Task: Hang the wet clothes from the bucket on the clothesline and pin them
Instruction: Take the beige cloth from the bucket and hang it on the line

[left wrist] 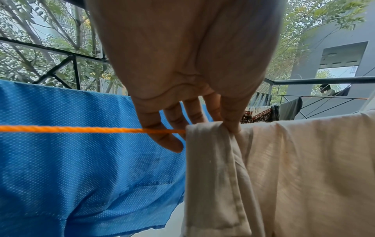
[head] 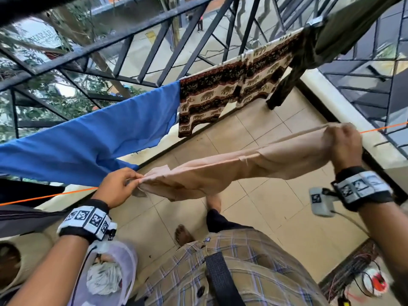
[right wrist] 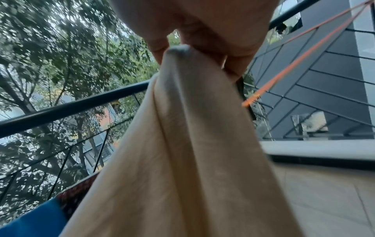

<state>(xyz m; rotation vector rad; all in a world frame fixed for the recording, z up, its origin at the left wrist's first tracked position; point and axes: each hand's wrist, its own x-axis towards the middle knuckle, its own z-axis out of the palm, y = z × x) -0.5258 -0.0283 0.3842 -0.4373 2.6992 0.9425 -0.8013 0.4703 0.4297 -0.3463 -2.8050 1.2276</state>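
A beige cloth (head: 238, 166) is draped over the orange clothesline (head: 44, 196) and stretched between both hands. My left hand (head: 120, 186) pinches its left end at the line; in the left wrist view the thumb and fingers (left wrist: 229, 118) grip the folded hem (left wrist: 209, 144) beside the orange clothesline (left wrist: 81, 129). My right hand (head: 345, 143) holds the bunched right end, where the rope continues right. In the right wrist view the fingers (right wrist: 233, 64) clamp the gathered beige cloth (right wrist: 182, 144). A mesh bucket (head: 123, 272) with a white garment (head: 103, 278) stands at the lower left.
A blue cloth (head: 88, 140), an elephant-print cloth (head: 231, 89) and a dark green garment (head: 331, 38) hang on a farther line by the black railing (head: 141, 32). Tiled floor (head: 276, 206) lies below. A low white ledge (head: 344, 120) runs on the right. A mat (head: 353, 272) lies at the lower right.
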